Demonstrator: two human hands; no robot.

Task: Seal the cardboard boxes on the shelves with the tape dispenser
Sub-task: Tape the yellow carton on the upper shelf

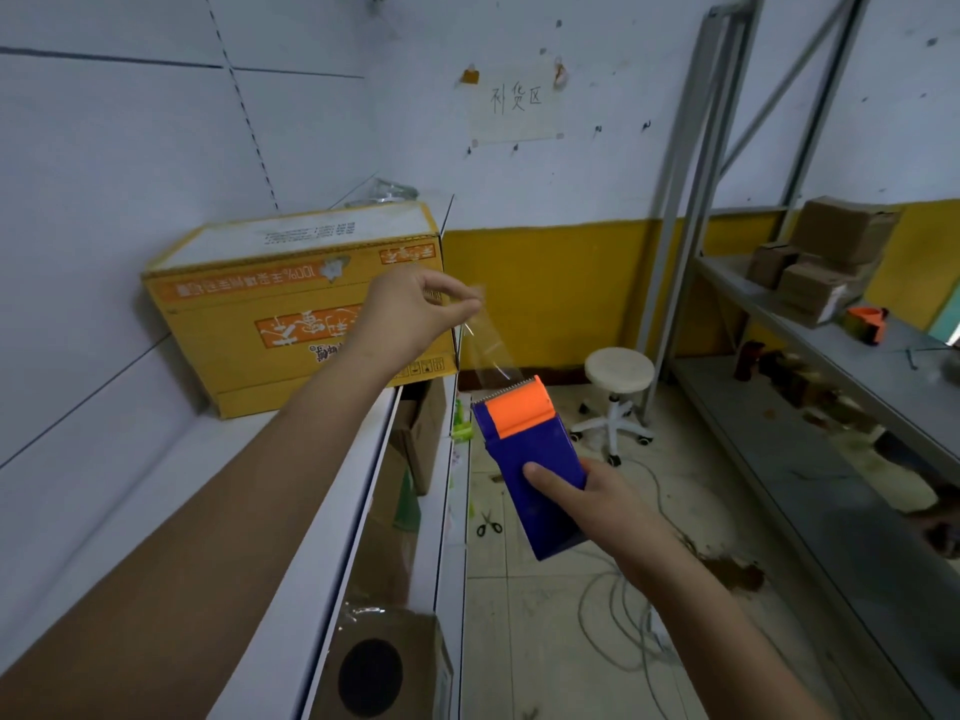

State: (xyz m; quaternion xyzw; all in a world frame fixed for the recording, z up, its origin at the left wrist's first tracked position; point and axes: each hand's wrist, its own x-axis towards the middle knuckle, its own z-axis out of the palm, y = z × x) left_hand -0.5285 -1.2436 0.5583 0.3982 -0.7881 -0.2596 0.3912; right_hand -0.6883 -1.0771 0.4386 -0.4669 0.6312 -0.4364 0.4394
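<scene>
Left hand (410, 309) pinches clear tape (488, 345) pulled from blue-orange tape dispenser (530, 459), gripped by right hand (597, 498). Yellow box (296, 309) on white top shelf (249, 491). Tiled floor (545, 615), stool (618, 371), grey rack (831, 356) right.

- Premises: stockroom or packing area.
- Left: white shelves (332, 511) holding a yellow carton (291, 314).
- Right: grey metal rack (810, 356) stacked with small brown boxes (821, 257).
- Far wall: handwritten paper sign (517, 103).
- Floor: tiled, stool (618, 392), loose cables (623, 615).
</scene>
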